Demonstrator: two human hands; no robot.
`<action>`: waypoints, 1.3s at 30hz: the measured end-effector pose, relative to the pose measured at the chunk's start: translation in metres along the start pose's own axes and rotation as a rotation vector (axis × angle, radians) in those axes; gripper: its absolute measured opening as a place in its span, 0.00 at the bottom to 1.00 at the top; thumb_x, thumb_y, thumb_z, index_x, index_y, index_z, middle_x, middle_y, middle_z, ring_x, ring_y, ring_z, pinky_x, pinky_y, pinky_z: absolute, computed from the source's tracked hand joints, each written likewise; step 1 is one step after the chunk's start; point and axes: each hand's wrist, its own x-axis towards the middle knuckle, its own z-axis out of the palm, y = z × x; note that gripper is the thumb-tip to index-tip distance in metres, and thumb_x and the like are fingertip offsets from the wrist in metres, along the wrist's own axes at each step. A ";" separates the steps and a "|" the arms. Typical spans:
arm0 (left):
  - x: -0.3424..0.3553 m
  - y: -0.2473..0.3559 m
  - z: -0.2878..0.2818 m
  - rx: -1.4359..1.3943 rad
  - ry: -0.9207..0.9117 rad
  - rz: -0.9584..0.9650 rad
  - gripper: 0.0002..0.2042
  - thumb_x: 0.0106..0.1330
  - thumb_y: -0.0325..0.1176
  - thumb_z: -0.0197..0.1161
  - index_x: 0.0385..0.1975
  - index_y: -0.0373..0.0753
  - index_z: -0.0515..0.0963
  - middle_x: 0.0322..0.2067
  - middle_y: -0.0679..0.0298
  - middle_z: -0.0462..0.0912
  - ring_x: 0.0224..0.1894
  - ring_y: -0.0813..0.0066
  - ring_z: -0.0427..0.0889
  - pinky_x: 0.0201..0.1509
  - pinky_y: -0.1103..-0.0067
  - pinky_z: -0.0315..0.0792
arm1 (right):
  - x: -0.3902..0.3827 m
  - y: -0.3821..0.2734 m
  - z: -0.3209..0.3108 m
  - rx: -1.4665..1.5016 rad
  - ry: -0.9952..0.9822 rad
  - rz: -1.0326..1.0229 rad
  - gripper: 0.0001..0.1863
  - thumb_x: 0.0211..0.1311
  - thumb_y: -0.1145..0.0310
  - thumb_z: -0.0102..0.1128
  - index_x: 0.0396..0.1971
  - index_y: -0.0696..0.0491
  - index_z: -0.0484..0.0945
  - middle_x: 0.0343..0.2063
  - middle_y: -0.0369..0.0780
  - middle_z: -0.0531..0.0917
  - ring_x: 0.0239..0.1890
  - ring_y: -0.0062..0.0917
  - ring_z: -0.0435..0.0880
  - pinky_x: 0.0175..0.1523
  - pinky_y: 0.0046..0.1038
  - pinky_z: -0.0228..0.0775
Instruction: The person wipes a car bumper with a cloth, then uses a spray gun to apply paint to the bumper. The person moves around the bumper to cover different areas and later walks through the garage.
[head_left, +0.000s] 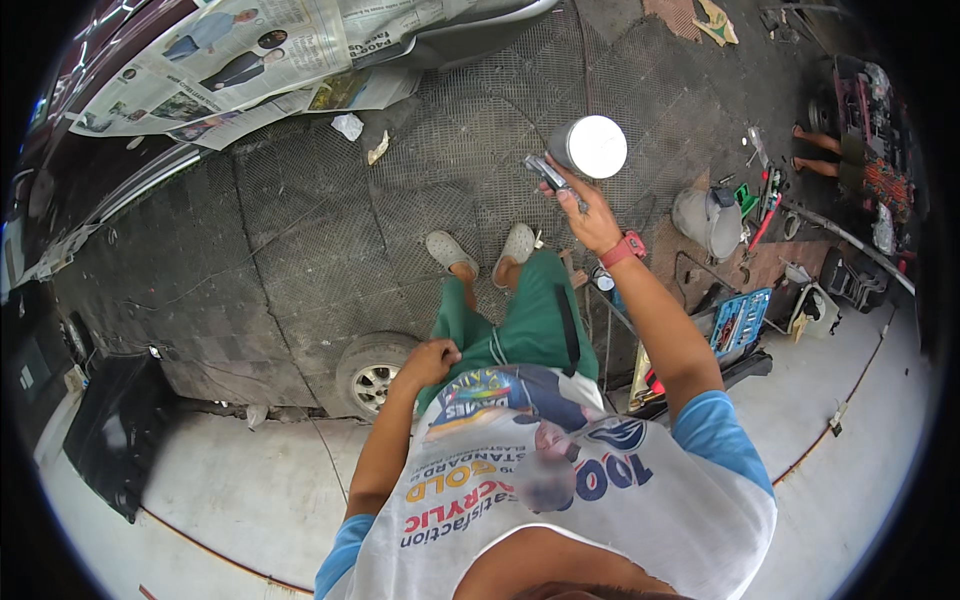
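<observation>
In the head view, the person's right hand [588, 212], with a red strap [624, 249] at the wrist, is stretched out over the dark, textured floor [330, 230]. Its grip is closed round a silver-grey metal tool [541, 172] that looks like a spray gun, its front end pointing up and to the left. Just past the fingers is a grey cylinder with a round white lid [592, 147]; whether it is joined to the tool, I cannot tell.

The left hand [432, 362] is bent in at the waist, fingers curled against the green cloth trousers [468, 318]; whether its grip pinches any cloth, I cannot tell.

Below are two light-grey perforated clogs [446, 252]. At upper left, printed newspaper sheets [255, 70] cover a dark, curved panel. To the right of the right hand stands a grey bucket [700, 222], near a red, long-handled tool [766, 218]. A silver-spoked wheel with a black tyre [374, 384] lies left of the left hand. At far right, another person's bare legs [820, 144] show.
</observation>
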 end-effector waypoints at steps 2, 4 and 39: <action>-0.022 -0.003 -0.003 -0.079 -0.147 -0.015 0.08 0.74 0.37 0.66 0.41 0.41 0.84 0.43 0.58 0.88 0.47 0.64 0.85 0.53 0.68 0.76 | 0.008 0.019 0.022 0.057 0.029 -0.031 0.29 0.80 0.54 0.54 0.74 0.51 0.70 0.61 0.48 0.85 0.59 0.38 0.87 0.67 0.38 0.74; -0.037 -0.009 -0.005 -0.101 -0.318 -0.033 0.09 0.76 0.38 0.64 0.43 0.40 0.84 0.41 0.59 0.88 0.45 0.67 0.85 0.52 0.70 0.76 | 0.016 0.039 0.043 0.087 0.059 -0.046 0.30 0.80 0.53 0.55 0.74 0.51 0.70 0.59 0.49 0.85 0.59 0.39 0.87 0.65 0.39 0.76; 0.553 -0.114 -0.108 -0.796 0.243 0.597 0.13 0.78 0.37 0.64 0.56 0.39 0.82 0.49 0.72 0.87 0.51 0.82 0.81 0.60 0.76 0.74 | 0.215 0.357 0.256 0.452 0.296 -0.153 0.38 0.83 0.37 0.39 0.48 0.62 0.81 0.33 0.42 0.88 0.15 0.17 0.76 0.19 0.21 0.66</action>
